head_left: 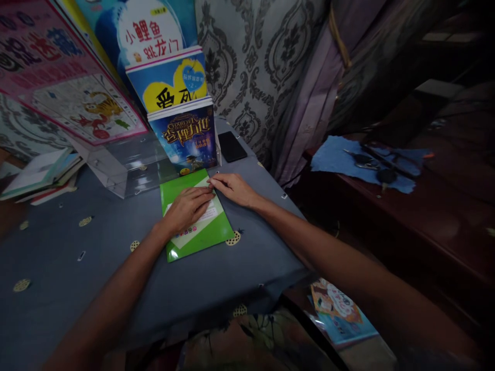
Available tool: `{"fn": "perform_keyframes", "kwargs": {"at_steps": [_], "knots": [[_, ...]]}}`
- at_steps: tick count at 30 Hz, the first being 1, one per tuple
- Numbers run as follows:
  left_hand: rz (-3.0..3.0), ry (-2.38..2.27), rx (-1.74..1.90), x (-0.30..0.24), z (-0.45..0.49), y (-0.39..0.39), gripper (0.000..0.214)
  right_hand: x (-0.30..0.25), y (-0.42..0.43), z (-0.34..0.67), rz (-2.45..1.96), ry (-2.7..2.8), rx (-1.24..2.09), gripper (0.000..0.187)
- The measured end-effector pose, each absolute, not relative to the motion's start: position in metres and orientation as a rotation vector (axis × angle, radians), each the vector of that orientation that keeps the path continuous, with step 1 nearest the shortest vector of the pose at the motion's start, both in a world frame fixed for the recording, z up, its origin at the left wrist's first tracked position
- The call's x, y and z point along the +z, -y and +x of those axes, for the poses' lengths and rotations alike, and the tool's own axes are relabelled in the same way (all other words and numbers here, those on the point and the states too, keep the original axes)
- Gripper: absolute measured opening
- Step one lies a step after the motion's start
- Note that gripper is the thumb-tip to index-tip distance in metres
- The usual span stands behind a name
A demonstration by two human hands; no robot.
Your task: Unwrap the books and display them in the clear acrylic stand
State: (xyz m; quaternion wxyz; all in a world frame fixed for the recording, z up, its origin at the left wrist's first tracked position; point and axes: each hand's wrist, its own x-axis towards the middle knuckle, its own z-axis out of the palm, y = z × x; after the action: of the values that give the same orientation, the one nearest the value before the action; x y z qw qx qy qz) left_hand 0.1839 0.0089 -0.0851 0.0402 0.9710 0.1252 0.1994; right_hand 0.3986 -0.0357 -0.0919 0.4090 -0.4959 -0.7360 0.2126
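Green booklet (212, 228), glossy, rectangular, on printed cloth (185, 296); hands (188, 208) (235, 189): left flat atop, right curled at its edge, pinch unclear.

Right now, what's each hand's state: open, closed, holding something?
Left hand: open, palm down on the green book.
Right hand: fingertips at the book's right edge; whether they pinch it cannot be told.
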Motion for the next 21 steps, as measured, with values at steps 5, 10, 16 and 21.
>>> {"fn": "perform_keyframes", "kwargs": {"at_steps": [5,10,16,21], "knots": [[2.961,-0.387,0.638,-0.086,0.184,-0.009,0.031,-0.091,0.036,0.399,-1.235,1.844,0.573,0.038],[2.971,-0.377,0.593,-0.086,0.182,-0.004,0.033,-0.088,0.038,0.399,-1.243,1.805,0.597,0.041],[2.942,-0.332,0.549,-0.086,0.179,0.002,0.036,-0.085,0.042,0.402,-1.261,1.826,0.623,0.042],[2.935,-0.368,0.572,-0.087,0.181,0.003,0.034,-0.085,0.042,0.402,-1.288,1.832,0.611,0.042]]}}
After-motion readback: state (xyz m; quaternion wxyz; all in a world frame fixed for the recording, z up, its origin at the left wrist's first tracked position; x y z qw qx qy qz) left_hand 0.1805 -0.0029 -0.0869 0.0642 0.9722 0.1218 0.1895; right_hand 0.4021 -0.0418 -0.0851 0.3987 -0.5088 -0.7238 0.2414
